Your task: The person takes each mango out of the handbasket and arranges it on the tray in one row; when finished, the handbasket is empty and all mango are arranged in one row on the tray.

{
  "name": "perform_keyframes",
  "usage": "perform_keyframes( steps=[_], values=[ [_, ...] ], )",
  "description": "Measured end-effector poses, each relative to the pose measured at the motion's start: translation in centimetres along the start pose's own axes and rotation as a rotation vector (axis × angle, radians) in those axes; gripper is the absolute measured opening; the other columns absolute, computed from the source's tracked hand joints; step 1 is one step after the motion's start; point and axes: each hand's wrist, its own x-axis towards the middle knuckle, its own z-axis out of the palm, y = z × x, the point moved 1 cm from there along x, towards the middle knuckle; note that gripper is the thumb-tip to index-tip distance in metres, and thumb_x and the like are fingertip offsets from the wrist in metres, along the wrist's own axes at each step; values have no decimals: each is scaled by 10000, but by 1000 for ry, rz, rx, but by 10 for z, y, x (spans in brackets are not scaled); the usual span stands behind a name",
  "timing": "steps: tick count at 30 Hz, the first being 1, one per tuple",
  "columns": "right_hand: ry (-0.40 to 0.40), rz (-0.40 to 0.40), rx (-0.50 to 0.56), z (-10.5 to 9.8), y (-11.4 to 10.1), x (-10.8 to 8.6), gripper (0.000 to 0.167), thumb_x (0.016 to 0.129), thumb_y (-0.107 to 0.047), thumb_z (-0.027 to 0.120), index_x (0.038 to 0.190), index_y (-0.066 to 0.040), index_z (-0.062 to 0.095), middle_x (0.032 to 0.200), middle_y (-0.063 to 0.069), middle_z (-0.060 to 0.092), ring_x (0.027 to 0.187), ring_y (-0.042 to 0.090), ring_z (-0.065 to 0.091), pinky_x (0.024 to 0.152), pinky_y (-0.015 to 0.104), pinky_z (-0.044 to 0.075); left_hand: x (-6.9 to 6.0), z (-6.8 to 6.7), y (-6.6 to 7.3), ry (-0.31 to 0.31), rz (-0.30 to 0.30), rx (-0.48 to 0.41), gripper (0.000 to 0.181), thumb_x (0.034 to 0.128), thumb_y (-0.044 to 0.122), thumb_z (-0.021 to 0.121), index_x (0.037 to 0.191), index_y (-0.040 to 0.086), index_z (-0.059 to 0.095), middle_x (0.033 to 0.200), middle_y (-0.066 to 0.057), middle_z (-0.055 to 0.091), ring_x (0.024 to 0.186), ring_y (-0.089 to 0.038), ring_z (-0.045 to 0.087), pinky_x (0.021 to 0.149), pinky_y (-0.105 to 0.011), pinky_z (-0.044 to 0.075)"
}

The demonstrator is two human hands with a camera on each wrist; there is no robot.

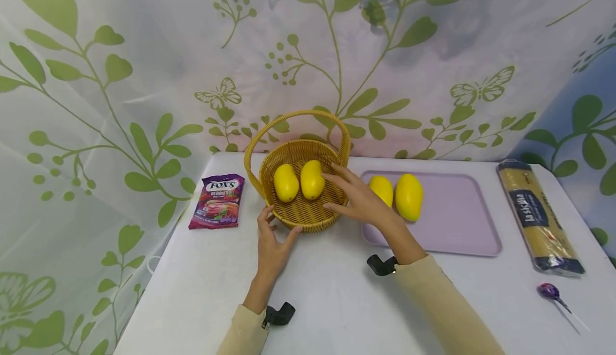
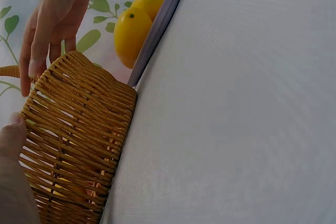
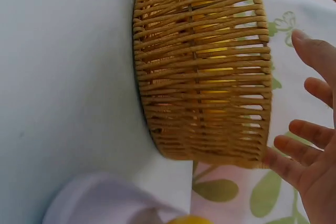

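A round wicker basket (image 1: pixel 308 221) with a tall handle stands on the table and holds two yellow mangoes (image 1: pixel 286 183). My left hand (image 1: pixel 273 248) rests against its front left side, thumb and fingers spread. In the left wrist view, the thumb (image 2: pixel 13 136) touches the wicker rim. Over the basket's right rim reaches my right hand (image 1: pixel 358 197), its fingers apart and holding nothing. The fingertips are near the right-hand mango (image 1: pixel 312 179) inside. In the right wrist view, the lowest finger (image 3: pixel 283 163) lies at the rim. Two more mangoes (image 1: pixel 409 197) lie on a lilac tray, one partly behind the right hand.
The lilac tray (image 1: pixel 457 216) is right of the basket. Beyond it lies a pasta pack (image 1: pixel 539 218), with a lollipop (image 1: pixel 549 292) nearer the front. A Fox's candy bag (image 1: pixel 218 202) lies to the left. A leaf-patterned curtain (image 1: pixel 269 77) hangs behind the table.
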Motion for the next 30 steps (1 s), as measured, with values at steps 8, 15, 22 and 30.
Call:
perform_keyframes(
  steps=[8,15,22,30],
  values=[
    [3,40,17,13,0,23,677,883,-396,717,1460,-167,448,1573,158,290,1421,365,340,1092,544,389,0,-1,1,-9,-3,6,830,852,390,753,1457,122,253,1519,-114,341,1291,-279,453,981,-488,456],
    [-11,86,42,25,1,45,697,877,-401,723,1469,-173,432,1567,205,286,1398,411,361,1085,589,374,0,-1,2,-7,7,5,823,852,373,757,1456,138,250,1518,-145,343,1291,-279,456,975,-495,459],
    [-55,201,34,38,2,62,715,879,-434,709,1488,-205,413,1588,211,239,1419,421,323,1090,590,368,0,0,0,-10,8,2,825,853,369,758,1456,128,249,1521,-148,339,1291,-286,453,979,-494,454],
    [-123,213,-10,47,4,73,719,872,-411,723,1488,-195,422,1576,245,231,1395,457,346,1071,568,403,0,0,-2,2,15,16,832,846,383,762,1457,136,255,1505,-143,354,1273,-281,468,966,-481,465]
  ],
)
